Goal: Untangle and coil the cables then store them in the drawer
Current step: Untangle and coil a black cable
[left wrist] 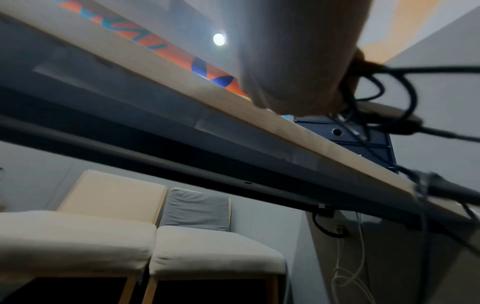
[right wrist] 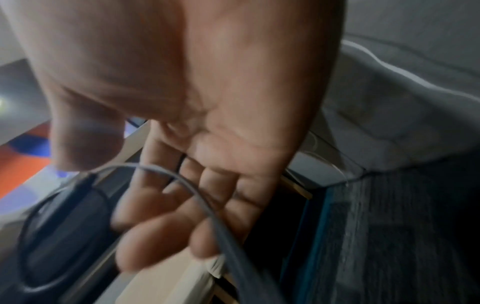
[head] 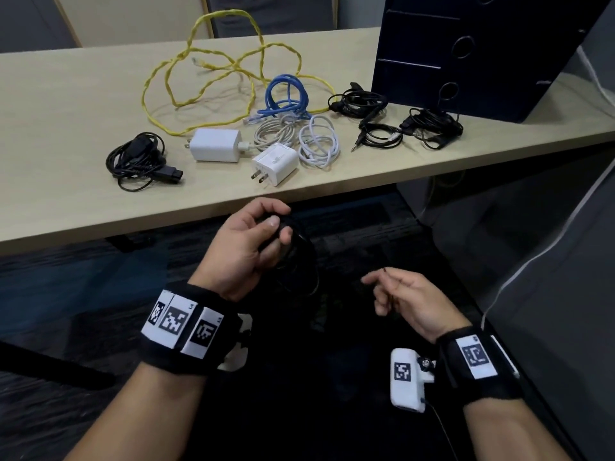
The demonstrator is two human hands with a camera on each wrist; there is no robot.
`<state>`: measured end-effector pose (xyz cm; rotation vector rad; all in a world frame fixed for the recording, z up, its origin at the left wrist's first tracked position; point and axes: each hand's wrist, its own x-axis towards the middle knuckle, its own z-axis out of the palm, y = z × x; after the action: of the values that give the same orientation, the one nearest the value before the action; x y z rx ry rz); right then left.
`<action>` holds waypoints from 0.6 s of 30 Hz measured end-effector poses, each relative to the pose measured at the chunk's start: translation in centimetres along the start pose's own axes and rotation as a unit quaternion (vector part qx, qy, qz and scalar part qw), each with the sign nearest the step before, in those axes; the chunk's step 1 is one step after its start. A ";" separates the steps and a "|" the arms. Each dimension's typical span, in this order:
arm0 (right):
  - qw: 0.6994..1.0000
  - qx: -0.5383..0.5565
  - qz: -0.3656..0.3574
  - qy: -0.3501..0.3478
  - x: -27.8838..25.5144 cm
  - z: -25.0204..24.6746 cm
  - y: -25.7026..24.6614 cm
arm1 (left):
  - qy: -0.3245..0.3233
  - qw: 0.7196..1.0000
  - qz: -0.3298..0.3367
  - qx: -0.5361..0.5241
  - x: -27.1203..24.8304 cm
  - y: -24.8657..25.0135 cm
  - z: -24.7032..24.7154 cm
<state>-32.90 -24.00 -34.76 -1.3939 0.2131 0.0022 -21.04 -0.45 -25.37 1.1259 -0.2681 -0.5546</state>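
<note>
The left hand point(head: 248, 242) has its grip clamped on a black cable point(head: 299, 261), half coiled, below the edge of the surface point(head: 66, 128); the right hand point(head: 404, 296) pinches its loose end. The cable looks thin, light and limp; holding the gathered loops where they cross should stop them springing apart.
</note>
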 end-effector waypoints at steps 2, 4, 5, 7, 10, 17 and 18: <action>0.997 -0.072 0.014 0.005 0.1 0.2 -0.5 | -0.049 0.998 -0.028 0.019 -0.2 -0.3 0.3; 0.989 -0.148 -0.008 -0.003 0.5 0.9 -1.1 | -0.102 0.993 -0.057 0.022 -0.4 -0.7 0.9; 0.985 -0.171 -0.028 -0.026 0.8 1.6 -1.4 | -0.125 0.990 -0.067 0.016 -0.5 -0.9 1.3; 0.983 -0.165 -0.045 -0.071 1.1 3.1 -1.7 | -0.146 0.987 -0.073 0.005 -0.6 -0.9 1.7; 0.993 -0.092 -0.024 -0.073 1.1 4.1 -1.7 | -0.115 0.991 -0.062 0.005 -0.5 -0.1 1.2; 0.992 0.102 -0.014 -0.078 0.4 3.0 -1.3 | 0.026 0.969 -0.009 0.247 -0.3 -0.6 -0.2; 0.990 0.119 -0.019 -0.071 0.3 3.1 -1.5 | 0.028 0.955 -0.006 0.294 -0.2 -0.9 -0.2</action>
<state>-31.95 -21.30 -32.81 -1.1537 0.0664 0.0432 -21.38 -0.48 -26.23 1.7186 -0.3922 -0.4618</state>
